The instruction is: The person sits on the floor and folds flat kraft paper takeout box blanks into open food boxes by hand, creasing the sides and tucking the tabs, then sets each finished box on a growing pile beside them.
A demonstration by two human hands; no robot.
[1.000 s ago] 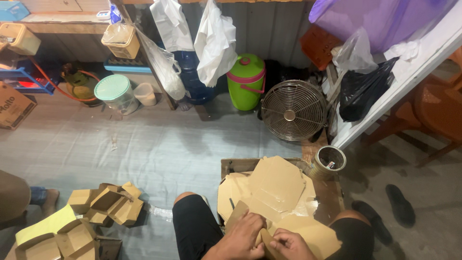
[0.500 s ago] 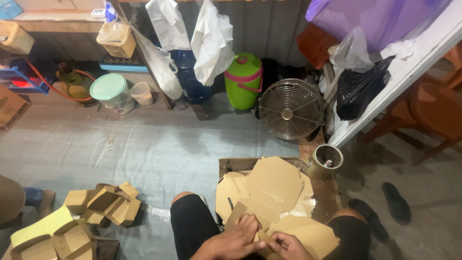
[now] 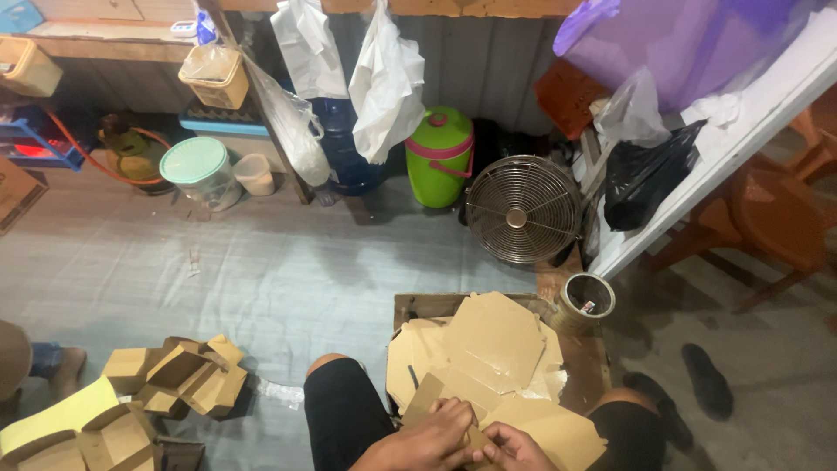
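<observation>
Both hands (image 3: 466, 440) closed, pinching a flat cardboard piece (image 3: 436, 397)

a home workshop or storeroom floor used for folding boxes: flat cardboard blanks (image 3: 493, 349) piled on a low wooden stand (image 3: 580, 349), folded boxes (image 3: 179, 375) heaped on the floor mat (image 3: 261, 279), plastic bags (image 3: 384, 83) hanging from a corrugated metal wall (image 3: 497, 52), a floor fan (image 3: 521, 209) and a green jug (image 3: 440, 157) nearby.

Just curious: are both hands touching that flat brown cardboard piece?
Touching. The head view shows the left hand and right hand gripping the flat brown cardboard piece between them.
</observation>
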